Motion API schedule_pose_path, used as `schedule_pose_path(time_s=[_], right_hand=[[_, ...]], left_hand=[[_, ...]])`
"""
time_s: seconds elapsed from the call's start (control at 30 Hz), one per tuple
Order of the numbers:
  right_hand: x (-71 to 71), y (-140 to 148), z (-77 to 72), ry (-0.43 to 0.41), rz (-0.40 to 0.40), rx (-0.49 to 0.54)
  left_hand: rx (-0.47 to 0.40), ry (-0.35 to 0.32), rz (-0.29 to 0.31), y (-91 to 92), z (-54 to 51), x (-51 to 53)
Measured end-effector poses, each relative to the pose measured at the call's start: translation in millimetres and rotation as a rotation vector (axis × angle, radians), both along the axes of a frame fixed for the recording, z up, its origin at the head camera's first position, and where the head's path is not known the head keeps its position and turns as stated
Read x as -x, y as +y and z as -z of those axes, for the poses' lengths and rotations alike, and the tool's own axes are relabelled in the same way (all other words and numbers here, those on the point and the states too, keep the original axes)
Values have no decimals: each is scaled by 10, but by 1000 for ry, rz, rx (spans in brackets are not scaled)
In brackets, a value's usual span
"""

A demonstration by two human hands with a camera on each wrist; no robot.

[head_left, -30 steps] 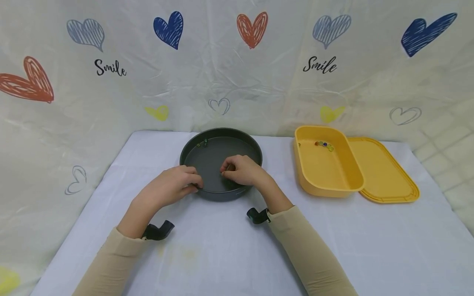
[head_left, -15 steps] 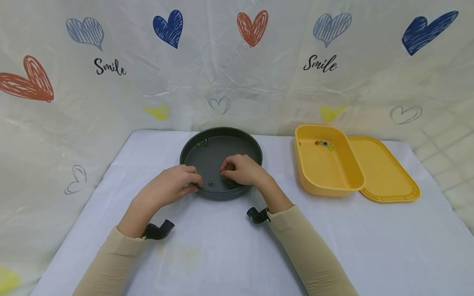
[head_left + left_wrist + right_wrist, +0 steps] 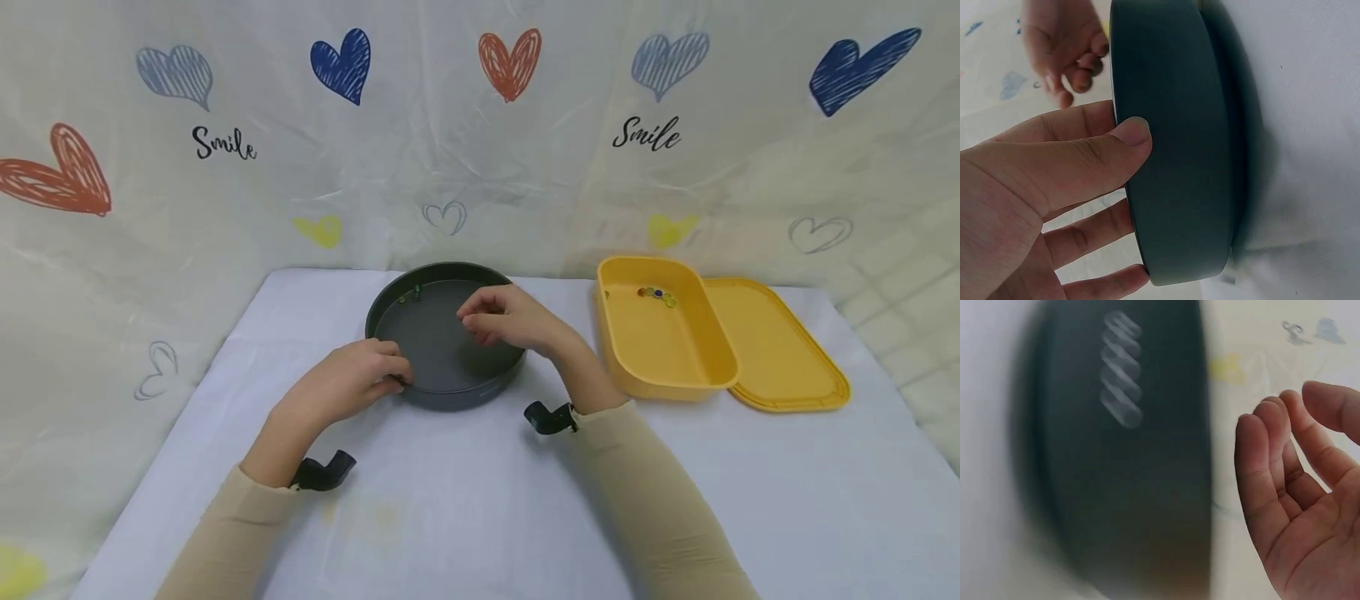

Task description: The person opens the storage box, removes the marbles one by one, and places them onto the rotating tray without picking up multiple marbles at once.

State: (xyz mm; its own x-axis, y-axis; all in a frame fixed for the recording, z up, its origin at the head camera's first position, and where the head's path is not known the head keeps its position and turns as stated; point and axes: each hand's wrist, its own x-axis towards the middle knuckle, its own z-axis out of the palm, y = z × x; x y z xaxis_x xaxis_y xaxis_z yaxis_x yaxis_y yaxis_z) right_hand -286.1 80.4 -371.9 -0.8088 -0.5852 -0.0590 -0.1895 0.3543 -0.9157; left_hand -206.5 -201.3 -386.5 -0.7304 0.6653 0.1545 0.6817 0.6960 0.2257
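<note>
A round dark pan [image 3: 431,346] lies on the white cloth, with small green beads [image 3: 417,292] inside at its back left. The left hand [image 3: 348,382] grips its front-left rim; in the left wrist view the thumb of that hand [image 3: 1054,165] presses the outer wall of the pan [image 3: 1179,150]. Over the right part of the pan hovers the right hand [image 3: 513,318], clear of the rim. Its fingers are loosely bent, and nothing shows between them in the right wrist view, where the hand [image 3: 1310,506] is beside the blurred pan wall [image 3: 1141,487].
To the right stands a yellow box [image 3: 663,346] with several small coloured beads [image 3: 658,294] near its back. A yellow lid [image 3: 787,350] lies partly beneath its right side. Behind the table hangs a pale sheet [image 3: 405,158] with printed hearts.
The right hand has risen and shifted right from low in the pan. A small bead seen near the pan's front half a second ago is out of sight. The left hand stays on the rim.
</note>
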Motion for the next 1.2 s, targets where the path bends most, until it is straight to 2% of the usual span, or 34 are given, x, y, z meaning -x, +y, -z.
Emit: schedule_pose_path(time_s=[0.2,0.33,0.5,0.7,1.03,1.2], right_hand=[[158,397,-372,34,112,-69],[313,680,-475,25,200,-105],[525,1055,-484,-58,280,-127],[643,1362,-501,-106,351,-207],[778,1610,-361,-139,364,-330],[817,1634,-328,-143,312,-384]], left_hand=[[-2,-1,3,-6,0,3],[-3,4,1,-9,16,-5],[-9,9,2,-5,14,-13],[-10,16,7,-4,6,-15],[-9,15,7,-7,20,-7],[-6,19,11,1,19,7]])
